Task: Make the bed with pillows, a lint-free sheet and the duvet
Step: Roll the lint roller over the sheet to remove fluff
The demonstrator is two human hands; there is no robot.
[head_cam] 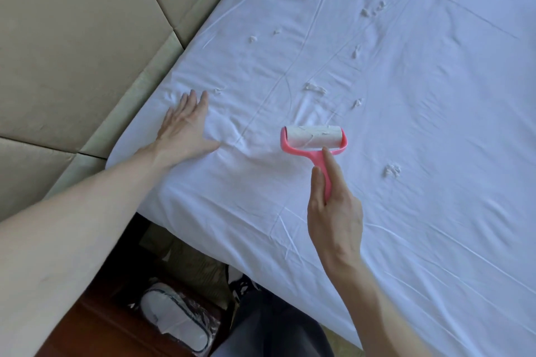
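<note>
One plastic-wrapped white item (174,319), hard to identify, lies nearest on brown wood (95,324). The right hand (333,211) grips the pink lint roller (313,139), its drum on the white sheet (420,153); the left hand (185,127) presses flat there. Lint tufts (316,87) scatter beyond, beside the padded headboard (72,38).

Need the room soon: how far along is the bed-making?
Done: the white sheet is spread out. In hand: the right hand grips the pink lint roller while the left hand presses the fabric flat. Left: many lint tufts lie scattered ahead of the roller; no pillows or duvet are in view.
</note>
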